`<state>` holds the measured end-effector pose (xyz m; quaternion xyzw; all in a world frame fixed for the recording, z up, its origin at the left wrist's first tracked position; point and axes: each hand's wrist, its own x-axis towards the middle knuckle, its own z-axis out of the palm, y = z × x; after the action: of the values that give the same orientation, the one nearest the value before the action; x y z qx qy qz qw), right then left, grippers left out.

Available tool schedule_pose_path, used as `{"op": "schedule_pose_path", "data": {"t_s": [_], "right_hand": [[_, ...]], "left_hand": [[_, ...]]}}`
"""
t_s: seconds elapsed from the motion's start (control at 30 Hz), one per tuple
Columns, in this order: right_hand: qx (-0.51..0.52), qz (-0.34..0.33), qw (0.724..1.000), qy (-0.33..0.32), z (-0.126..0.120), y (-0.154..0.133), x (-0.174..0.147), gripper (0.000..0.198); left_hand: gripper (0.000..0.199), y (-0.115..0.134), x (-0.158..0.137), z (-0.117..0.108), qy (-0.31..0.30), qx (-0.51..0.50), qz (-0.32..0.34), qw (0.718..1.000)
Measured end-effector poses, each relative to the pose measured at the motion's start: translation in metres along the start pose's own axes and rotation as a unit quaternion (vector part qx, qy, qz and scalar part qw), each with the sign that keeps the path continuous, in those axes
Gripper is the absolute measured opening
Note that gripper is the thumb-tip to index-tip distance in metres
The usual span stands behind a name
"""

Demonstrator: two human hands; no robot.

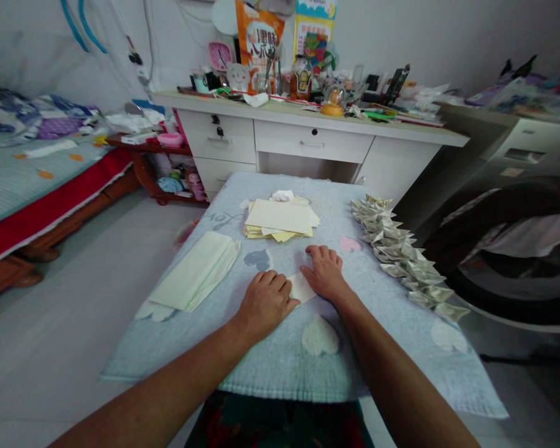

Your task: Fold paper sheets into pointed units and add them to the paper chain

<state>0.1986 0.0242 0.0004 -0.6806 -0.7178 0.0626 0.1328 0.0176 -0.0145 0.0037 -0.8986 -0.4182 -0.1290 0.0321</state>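
Observation:
A small pale cream sheet of paper lies on the cloth-covered table between my two hands. My left hand rests over its left edge, fingers bent and close together, thumb along the near side. On the right side of the sheet, my right hand presses down with its thumb spread away from the fingers. The sheet's edges under both hands are hidden. Beyond them sits a stack of cream and yellow paper. Left of my left hand is a pile of long pale green paper.
A long row of folded, pointed paper pieces runs down the table's right side. Crumpled white paper lies behind the stack. A cluttered white desk stands beyond the table, a washing machine at right, a bed at left.

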Motion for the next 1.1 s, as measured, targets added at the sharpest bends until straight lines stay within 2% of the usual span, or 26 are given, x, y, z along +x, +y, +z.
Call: {"op": "schedule_pose_path", "data": {"t_s": [0.17,0.3,0.37,0.6,0.77,0.87,1.0,1.1], "right_hand": [[0.029,-0.032,0.999,-0.01,-0.003,0.009,-0.002,0.037],[0.043,-0.075,0.996,-0.019,-0.004,0.015,-0.005,0.06],[0.038,-0.079,0.996,-0.014,-0.002,0.015,-0.006,0.063],[0.034,-0.06,0.998,-0.01,0.0,0.014,-0.004,0.044],[0.084,-0.057,0.995,0.005,-0.001,0.018,-0.003,0.034],[0.139,-0.078,0.987,0.014,-0.006,0.024,-0.003,0.029],[0.198,-0.124,0.972,0.007,-0.014,0.029,-0.003,0.01],[0.229,-0.169,0.958,-0.022,-0.02,0.028,-0.005,0.01]], "left_hand": [[0.026,0.001,-0.001,-0.001,0.003,-0.011,-0.01,1.0],[0.03,-0.001,-0.001,0.0,0.007,-0.031,-0.015,0.999],[0.029,-0.002,-0.001,0.002,0.008,-0.047,-0.008,0.999],[0.022,-0.004,-0.001,0.007,-0.001,-0.077,0.011,0.997],[0.017,-0.006,0.0,0.004,0.006,-0.116,-0.003,0.993],[0.018,-0.01,0.001,0.003,0.016,-0.161,-0.011,0.987],[0.023,-0.017,0.003,0.004,0.042,-0.236,-0.03,0.97],[0.022,-0.023,0.004,0.004,0.078,-0.275,-0.06,0.957]]}}
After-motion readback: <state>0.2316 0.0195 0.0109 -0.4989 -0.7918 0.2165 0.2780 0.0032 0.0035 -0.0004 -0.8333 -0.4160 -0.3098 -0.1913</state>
